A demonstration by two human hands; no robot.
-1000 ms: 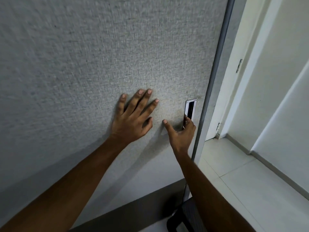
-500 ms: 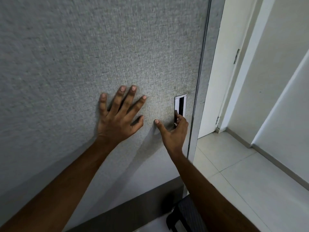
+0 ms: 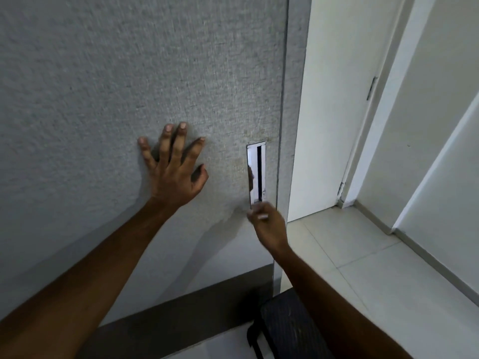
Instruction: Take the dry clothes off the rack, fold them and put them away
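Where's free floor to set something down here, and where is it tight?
Free: the pale tiled floor right of the grey door panel, running back to the white door and across to the skirting. Tight: the panel's foot, where a dark object sits under the right forearm. On the panel, a bare strip lies between the left hand and the recessed handle.
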